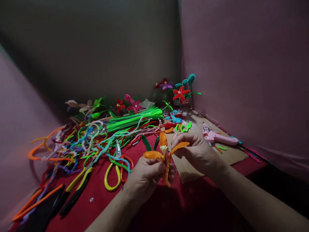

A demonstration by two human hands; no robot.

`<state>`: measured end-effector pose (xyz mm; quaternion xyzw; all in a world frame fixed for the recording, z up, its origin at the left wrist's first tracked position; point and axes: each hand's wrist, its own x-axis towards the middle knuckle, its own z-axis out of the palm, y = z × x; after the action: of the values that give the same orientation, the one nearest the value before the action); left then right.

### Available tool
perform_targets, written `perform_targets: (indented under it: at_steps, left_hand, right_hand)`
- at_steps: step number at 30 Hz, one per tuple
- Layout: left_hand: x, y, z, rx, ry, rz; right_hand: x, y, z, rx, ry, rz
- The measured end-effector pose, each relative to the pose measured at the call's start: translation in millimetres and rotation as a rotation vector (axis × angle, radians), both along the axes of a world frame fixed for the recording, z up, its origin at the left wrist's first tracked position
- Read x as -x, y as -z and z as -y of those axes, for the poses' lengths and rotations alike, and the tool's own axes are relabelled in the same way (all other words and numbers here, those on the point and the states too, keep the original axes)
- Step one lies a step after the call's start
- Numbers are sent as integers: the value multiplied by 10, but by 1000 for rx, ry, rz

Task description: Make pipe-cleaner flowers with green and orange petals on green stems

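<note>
An orange pipe-cleaner flower [163,140] with pale yellow stamens is held up over the front of the table. My left hand [147,174] is closed around its base, thumb pressed in below the petals. My right hand [193,149] pinches an orange petal on the flower's right side. One petal points up, one lies to the left, and another strip hangs down between the hands. Dark green leaves [146,143] show just behind the flower. The stem inside my left hand is hidden.
Left of my hands lie scissors [112,177], pliers [76,187] and tangled pipe cleaners [60,149]. A bundle of green pipe cleaners [135,119] lies behind. On cardboard [193,170] at right rests a pink glue gun [223,138]. Finished flowers [181,92] stand along the wall.
</note>
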<state>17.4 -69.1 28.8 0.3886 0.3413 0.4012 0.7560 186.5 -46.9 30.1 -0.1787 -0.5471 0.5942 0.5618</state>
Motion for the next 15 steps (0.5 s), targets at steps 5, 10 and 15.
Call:
perform_targets:
  at_steps: [5,10,15]
  left_hand:
    - [-7,-35,22,9,22,-18]
    - [-12,-33,43,-20,35,-34]
    - [-22,-30,47,-23,32,-25]
  right_hand:
    - [9,18,28,-74,35,19]
    - [13,-8,65,-148,145,91]
    - [27,24,78,-179,203,102]
